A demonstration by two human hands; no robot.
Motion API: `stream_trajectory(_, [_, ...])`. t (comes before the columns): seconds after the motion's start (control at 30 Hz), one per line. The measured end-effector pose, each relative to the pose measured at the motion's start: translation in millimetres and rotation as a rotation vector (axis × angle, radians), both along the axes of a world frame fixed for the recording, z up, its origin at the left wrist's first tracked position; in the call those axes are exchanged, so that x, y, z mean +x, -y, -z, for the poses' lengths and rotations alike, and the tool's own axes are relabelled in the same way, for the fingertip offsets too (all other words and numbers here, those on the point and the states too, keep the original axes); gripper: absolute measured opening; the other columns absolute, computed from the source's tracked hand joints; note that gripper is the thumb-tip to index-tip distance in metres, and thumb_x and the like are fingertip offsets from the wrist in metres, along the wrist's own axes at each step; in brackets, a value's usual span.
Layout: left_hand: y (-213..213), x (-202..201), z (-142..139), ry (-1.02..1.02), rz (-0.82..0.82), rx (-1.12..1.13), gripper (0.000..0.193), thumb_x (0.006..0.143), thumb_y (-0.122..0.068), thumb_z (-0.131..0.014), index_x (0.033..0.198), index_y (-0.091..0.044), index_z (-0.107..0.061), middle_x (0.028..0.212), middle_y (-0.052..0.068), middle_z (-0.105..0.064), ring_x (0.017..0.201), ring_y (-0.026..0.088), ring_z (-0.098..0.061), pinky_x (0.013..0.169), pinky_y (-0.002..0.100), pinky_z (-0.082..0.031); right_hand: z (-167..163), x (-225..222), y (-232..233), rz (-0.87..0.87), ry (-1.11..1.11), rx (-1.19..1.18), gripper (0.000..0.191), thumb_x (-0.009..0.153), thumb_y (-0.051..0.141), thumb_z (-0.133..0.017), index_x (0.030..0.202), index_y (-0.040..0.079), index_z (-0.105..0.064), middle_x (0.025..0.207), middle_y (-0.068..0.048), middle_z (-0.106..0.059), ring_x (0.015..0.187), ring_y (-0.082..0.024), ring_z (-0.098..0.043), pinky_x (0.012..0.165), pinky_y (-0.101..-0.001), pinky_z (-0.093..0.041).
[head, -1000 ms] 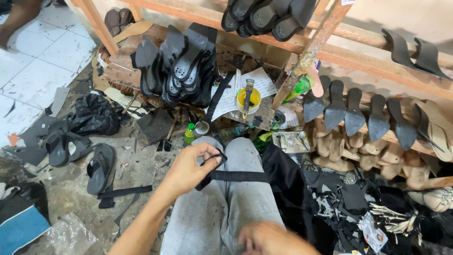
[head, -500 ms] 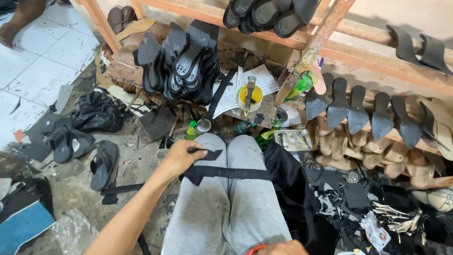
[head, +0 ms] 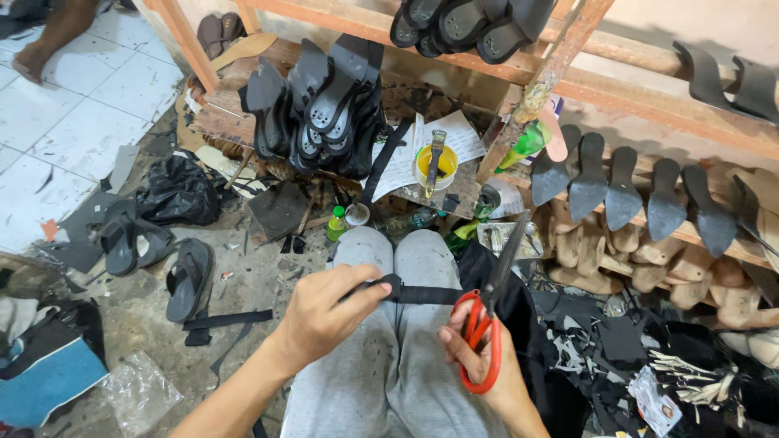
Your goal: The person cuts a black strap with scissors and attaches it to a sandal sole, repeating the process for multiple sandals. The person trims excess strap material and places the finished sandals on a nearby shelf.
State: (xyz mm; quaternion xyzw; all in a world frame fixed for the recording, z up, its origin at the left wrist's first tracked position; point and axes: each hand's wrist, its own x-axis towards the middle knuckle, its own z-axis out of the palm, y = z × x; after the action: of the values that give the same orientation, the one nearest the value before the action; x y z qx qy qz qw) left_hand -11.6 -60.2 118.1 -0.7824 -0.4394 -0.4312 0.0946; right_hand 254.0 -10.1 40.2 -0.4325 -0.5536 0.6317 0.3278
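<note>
Seated person, grey-trousered knees point(head: 389, 268) in centre of view; everything placed from the knees.

Left hand point(head: 324, 312) closed, thumb and fingers pinching one end of a black strap point(head: 418, 294). Strap lies flat across both thighs, just behind the knees, running toward the right hand.

Right hand point(head: 479, 357) closed through the red handles of a pair of scissors point(head: 487, 312). Blades dark, pointing up and away past the right knee. Blades look nearly shut; cannot tell whether they touch the strap, though the handles sit just beside its right end.

Directly beyond the knees: yellow glue pot point(head: 436, 165) with a tool standing in it, resting on sheets of paper point(head: 406, 154). Left of the pot, a stack of black shoe soles point(head: 320, 105) standing on edge. Small green bottle point(head: 336, 224) just ahead of the left knee.

Right of the knees: row of black heeled soles point(head: 625, 182) leaning on a wooden rack point(head: 649, 89), pale wooden lasts point(head: 641, 259) beneath.

Left of the knees, on the floor: black sandals point(head: 154, 255), black plastic bag point(head: 178, 191), loose strap offcuts point(head: 223, 320).
</note>
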Motion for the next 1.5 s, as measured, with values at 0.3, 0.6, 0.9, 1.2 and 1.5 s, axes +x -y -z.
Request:
stream_trajectory(0.3, [-39.6,-4.1,21.8,1.258,-0.12,-0.776,0.018,0.09,-0.013,-0.076,0.098,0.003,-0.075,0.077,0.006,-0.072,0.059,0.007,-0.06,0.052,0.023,-0.049,42.5,1.9,37.2,-0.533,-0.181,-0.167,0.079,0.095,0.073,-0.039,0.119,0.002,-0.062,0.07,-0.001,-0.055,0.061,-0.01,-0.054,0.056,-0.0231,-0.04])
stream_trajectory(0.6, [-38.8,7.0,42.9,1.387,0.018,-1.02,0.015,0.091,-0.009,-0.072,0.096,0.005,-0.075,0.088,0.008,-0.075,0.076,0.014,-0.073,0.075,0.028,-0.063,-1.5,-28.1,15.9,-0.472,-0.111,-0.124,0.082,0.092,0.075,-0.039,0.122,0.002,-0.062,0.071,-0.001,-0.05,0.061,-0.011,-0.052,0.05,-0.0256,-0.041])
stream_trajectory(0.9, [-38.2,5.9,44.3,1.415,0.025,-1.015,0.015,0.093,-0.008,-0.07,0.095,0.006,-0.072,0.089,0.012,-0.076,0.077,0.016,-0.074,0.077,0.031,-0.065,1.4,-39.7,8.5,-0.461,-0.168,-0.024,0.084,0.094,0.079,-0.039,0.103,0.0,-0.062,0.06,-0.001,-0.047,0.051,-0.011,-0.047,0.048,-0.0273,-0.038])
stream_trajectory(1.2, [-38.7,2.2,49.4,1.458,0.072,-0.995,0.014,0.094,-0.008,-0.069,0.094,0.005,-0.071,0.088,0.012,-0.074,0.077,0.017,-0.074,0.077,0.033,-0.064,14.2,-38.3,8.4,-0.409,-0.074,-0.011,0.087,0.085,0.085,-0.039,0.084,0.001,-0.061,0.048,-0.002,-0.048,0.038,-0.011,-0.049,0.039,-0.0255,-0.039])
stream_trajectory(1.5, [-43.1,-8.7,52.2,1.471,-0.066,-0.925,0.014,0.093,-0.009,-0.066,0.099,0.002,-0.071,0.087,0.007,-0.073,0.075,0.013,-0.07,0.071,0.031,-0.062,46.1,-18.2,13.6,-0.468,-0.022,-0.087,0.068,0.097,0.066,-0.041,0.08,0.004,-0.061,0.045,-0.002,-0.052,0.037,-0.012,-0.051,0.041,-0.0235,-0.039])
